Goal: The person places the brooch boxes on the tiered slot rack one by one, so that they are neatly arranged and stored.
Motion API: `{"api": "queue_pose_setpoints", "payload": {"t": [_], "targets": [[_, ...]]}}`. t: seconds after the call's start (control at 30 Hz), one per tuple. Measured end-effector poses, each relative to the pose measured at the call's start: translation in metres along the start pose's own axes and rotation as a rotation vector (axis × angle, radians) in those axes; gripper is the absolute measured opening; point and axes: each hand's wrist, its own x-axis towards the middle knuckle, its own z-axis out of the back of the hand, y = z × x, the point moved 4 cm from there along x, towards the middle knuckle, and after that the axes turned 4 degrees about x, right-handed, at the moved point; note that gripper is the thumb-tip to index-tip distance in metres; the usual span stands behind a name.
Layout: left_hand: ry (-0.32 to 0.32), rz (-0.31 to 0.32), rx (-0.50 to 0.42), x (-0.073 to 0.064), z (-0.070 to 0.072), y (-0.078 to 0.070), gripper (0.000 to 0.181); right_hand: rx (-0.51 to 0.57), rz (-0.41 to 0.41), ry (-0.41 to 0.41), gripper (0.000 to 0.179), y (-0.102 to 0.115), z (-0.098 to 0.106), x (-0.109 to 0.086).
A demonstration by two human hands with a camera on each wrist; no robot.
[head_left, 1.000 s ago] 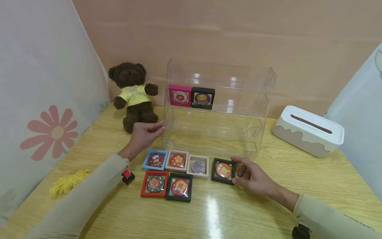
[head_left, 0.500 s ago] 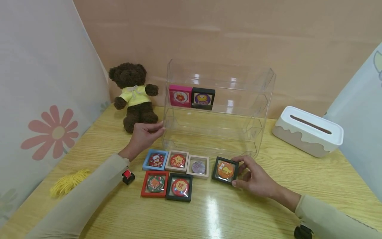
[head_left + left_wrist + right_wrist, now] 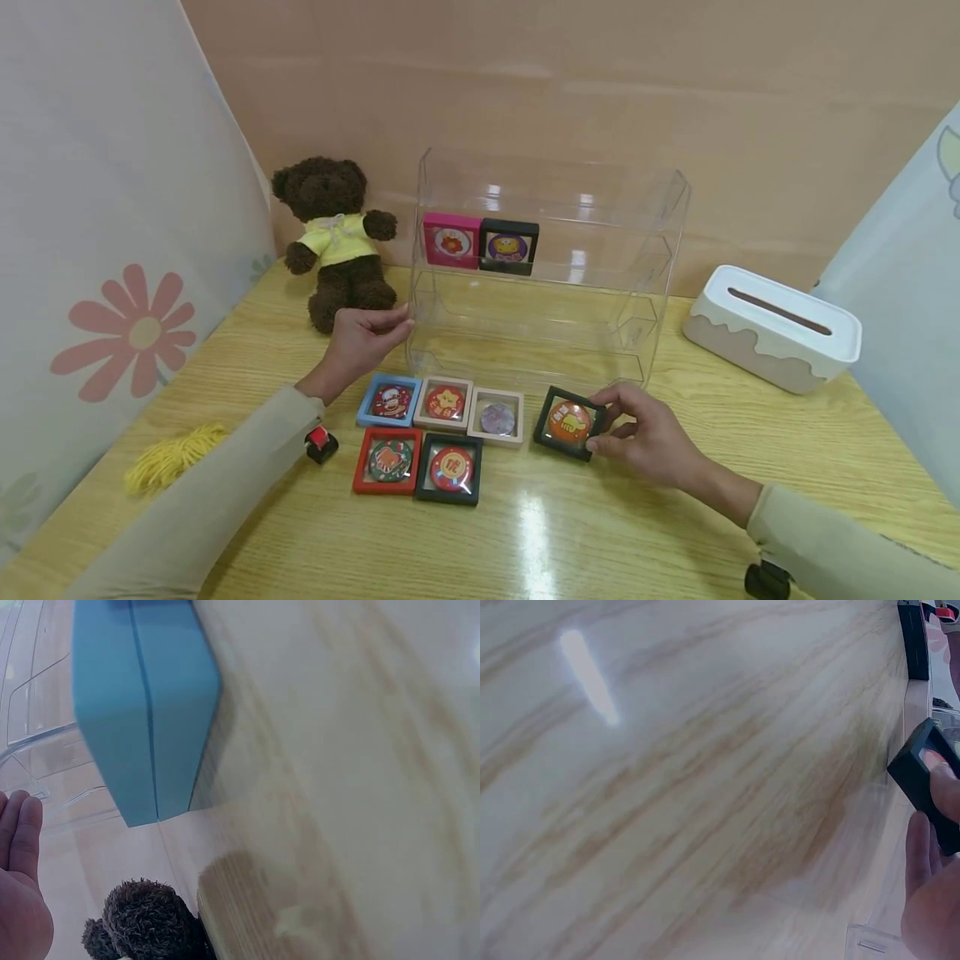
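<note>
My right hand (image 3: 647, 433) pinches a black square display frame (image 3: 570, 423) with an orange thumbs-up badge inside. In the right wrist view the frame (image 3: 930, 780) is tilted, with the thumb over its face. My left hand (image 3: 360, 346) touches the left side of a clear tiered acrylic rack (image 3: 487, 304) with its fingertips, fingers nearly straight. A pink frame (image 3: 452, 241) and a black frame (image 3: 508, 247) with a purple badge stand side by side on the rack. Before the rack lie blue (image 3: 388, 401), beige (image 3: 444, 404), paler beige (image 3: 497, 418), red (image 3: 387, 461) and black (image 3: 449, 468) frames.
A brown teddy bear (image 3: 333, 242) in a yellow top sits left of the rack. At the right stands a white and beige tissue box (image 3: 772, 329). A bundle of yellow yarn (image 3: 172, 458) lies at the left beside my forearm. Cloth hangs behind and at both sides.
My right hand has shifted slightly right with the black frame, which has turned and tilted in its grip. My left hand stays at the rack's side.
</note>
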Motion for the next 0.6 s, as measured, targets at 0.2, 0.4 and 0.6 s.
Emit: {"api": "queue_pose_setpoints", "payload": {"t": [0.2, 0.4, 0.6], "targets": [[-0.002, 0.000, -0.003, 0.000, 0.001, 0.002, 0.018, -0.037, 0.041, -0.069, 0.037, 0.002, 0.005, -0.001], [0.013, 0.015, 0.028, -0.001, 0.002, -0.014, 0.017, -0.062, 0.016, -0.105, 0.026, 0.001, 0.008, -0.001], [0.019, 0.009, 0.021, -0.001, 0.001, -0.003, 0.019, -0.098, -0.062, -0.121, 0.020, -0.001, 0.014, -0.001]]}}
